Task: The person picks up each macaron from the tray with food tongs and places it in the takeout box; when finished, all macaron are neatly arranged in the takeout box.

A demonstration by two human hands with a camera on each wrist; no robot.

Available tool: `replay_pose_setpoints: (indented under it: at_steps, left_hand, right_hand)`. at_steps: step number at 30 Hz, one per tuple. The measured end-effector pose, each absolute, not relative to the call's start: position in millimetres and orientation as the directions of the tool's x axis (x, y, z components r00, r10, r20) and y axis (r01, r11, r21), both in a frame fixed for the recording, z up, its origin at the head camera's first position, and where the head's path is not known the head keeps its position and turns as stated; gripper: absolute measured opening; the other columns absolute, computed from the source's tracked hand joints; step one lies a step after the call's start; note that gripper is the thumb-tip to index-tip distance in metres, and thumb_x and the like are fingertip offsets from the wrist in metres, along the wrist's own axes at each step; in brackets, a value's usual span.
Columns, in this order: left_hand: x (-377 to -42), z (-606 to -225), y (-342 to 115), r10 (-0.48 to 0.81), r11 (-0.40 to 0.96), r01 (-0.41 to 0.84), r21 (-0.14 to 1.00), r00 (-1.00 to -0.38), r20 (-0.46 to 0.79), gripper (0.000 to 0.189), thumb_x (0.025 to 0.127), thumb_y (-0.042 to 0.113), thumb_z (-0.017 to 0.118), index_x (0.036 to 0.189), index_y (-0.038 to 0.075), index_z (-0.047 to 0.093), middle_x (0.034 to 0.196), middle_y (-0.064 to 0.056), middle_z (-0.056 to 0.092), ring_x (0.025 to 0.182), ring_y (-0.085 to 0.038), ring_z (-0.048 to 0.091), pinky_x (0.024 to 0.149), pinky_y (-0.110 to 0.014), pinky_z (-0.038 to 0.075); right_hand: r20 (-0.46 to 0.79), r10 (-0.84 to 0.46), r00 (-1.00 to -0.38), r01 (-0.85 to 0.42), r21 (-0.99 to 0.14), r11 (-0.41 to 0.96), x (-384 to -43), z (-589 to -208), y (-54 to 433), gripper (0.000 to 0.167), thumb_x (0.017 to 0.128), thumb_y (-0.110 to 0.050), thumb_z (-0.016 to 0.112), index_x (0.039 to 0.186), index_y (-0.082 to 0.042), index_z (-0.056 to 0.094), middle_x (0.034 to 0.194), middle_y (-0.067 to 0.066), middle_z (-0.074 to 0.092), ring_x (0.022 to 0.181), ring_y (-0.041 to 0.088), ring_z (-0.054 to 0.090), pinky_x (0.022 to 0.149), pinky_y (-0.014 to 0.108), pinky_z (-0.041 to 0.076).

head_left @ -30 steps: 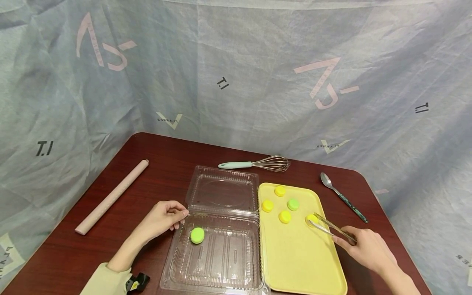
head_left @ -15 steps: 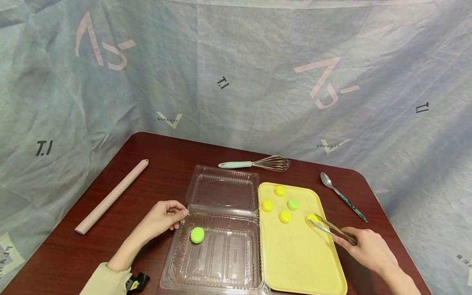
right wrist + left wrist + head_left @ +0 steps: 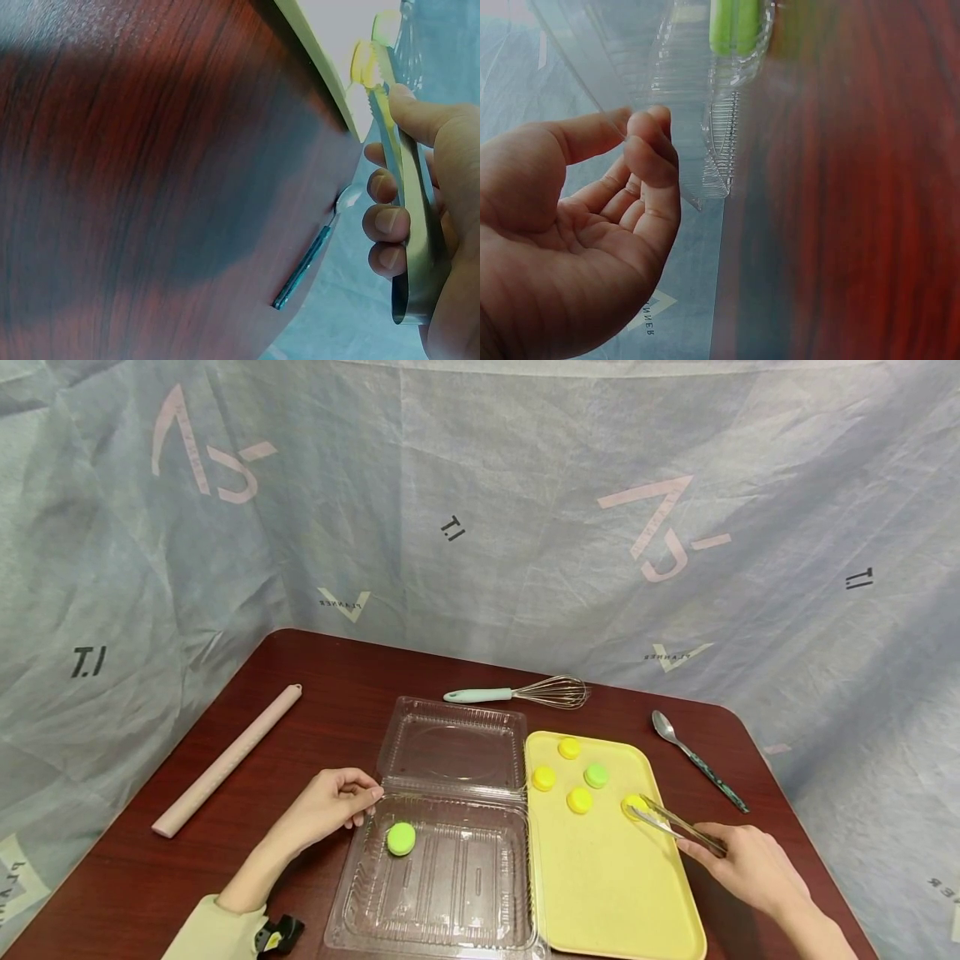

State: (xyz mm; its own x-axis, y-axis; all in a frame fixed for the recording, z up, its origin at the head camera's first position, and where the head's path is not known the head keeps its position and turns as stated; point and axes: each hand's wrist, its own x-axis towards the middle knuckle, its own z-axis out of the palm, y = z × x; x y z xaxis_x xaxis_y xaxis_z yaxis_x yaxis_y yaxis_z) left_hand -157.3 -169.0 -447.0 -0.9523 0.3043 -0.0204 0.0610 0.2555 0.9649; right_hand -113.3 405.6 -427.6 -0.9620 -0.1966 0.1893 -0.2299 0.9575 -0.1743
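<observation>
My left hand (image 3: 330, 806) pinches the left edge of a clear plastic clamshell box (image 3: 450, 935) between thumb and index finger, as the left wrist view shows. The box lies open, its lid half at the back. One green macaron (image 3: 401, 839) sits in the nearer half, toward the upper left. My right hand (image 3: 753, 864) grips metal tongs (image 3: 420, 232), whose tips are around a yellow macaron (image 3: 634, 807) on the right of a yellow tray (image 3: 615, 893). Also on the tray are a light green macaron (image 3: 596, 775) and several yellow ones.
Behind the box lies a whisk (image 3: 517, 694) with a pale handle. A spoon (image 3: 697, 760) rests to the right of the tray. On the left is a pale pink rolling pin (image 3: 228, 762). Grey printed cloth (image 3: 480, 527) hangs behind the dark red table (image 3: 322, 693).
</observation>
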Motion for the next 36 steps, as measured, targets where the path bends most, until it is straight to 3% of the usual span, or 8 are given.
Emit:
replay_pose_setpoints:
  at_steps: [4,7,12,36]
  left_hand:
    - [-157,-447,-169,0.304,0.254,0.059,0.965,-0.952,-0.022,0.020,0.097,0.012,0.066,0.102,-0.007,0.066,0.074,-0.007,0.064,0.058,-0.014,0.058,0.052,-0.026,0.049]
    - [-158,-447,-169,0.301,0.257,0.059,0.965,-0.953,-0.022,0.020,0.097,0.012,0.066,0.102,-0.007,0.066,0.073,-0.007,0.064,0.058,-0.015,0.058,0.052,-0.026,0.049]
    - [-158,-448,-170,0.301,0.261,0.064,0.963,-0.953,-0.018,0.020,0.097,0.012,0.066,0.101,-0.007,0.067,0.073,-0.006,0.064,0.058,-0.016,0.058,0.052,-0.026,0.049]
    - [-159,-450,-170,0.303,0.258,0.056,0.965,-0.953,-0.026,0.020,0.097,0.012,0.065,0.102,-0.007,0.067,0.074,-0.007,0.064,0.058,-0.016,0.058,0.052,-0.026,0.049]
  right_hand:
    - [0.195,-0.210,-0.958,-0.244,-0.173,0.954,-114,-426,406,0.012,0.087,-0.042,0.077,0.084,-0.035,0.068,0.051,-0.022,0.031,0.049,-0.002,0.029,0.046,0.022,0.026]
    - [0.185,-0.210,-0.960,-0.241,-0.166,0.956,-115,-424,406,0.012,0.087,-0.042,0.077,0.091,-0.030,0.075,0.051,-0.021,0.031,0.048,-0.001,0.027,0.045,0.022,0.025]
    - [0.163,-0.198,-0.967,-0.223,-0.151,0.963,-116,-421,406,0.030,0.087,-0.043,0.077,0.107,-0.020,0.078,0.050,-0.019,0.033,0.048,0.001,0.026,0.045,0.023,0.025]
    - [0.203,-0.245,-0.948,-0.275,-0.134,0.952,-118,-402,394,0.030,0.087,-0.043,0.076,0.108,-0.021,0.078,0.050,-0.022,0.036,0.046,-0.001,0.030,0.045,0.023,0.027]
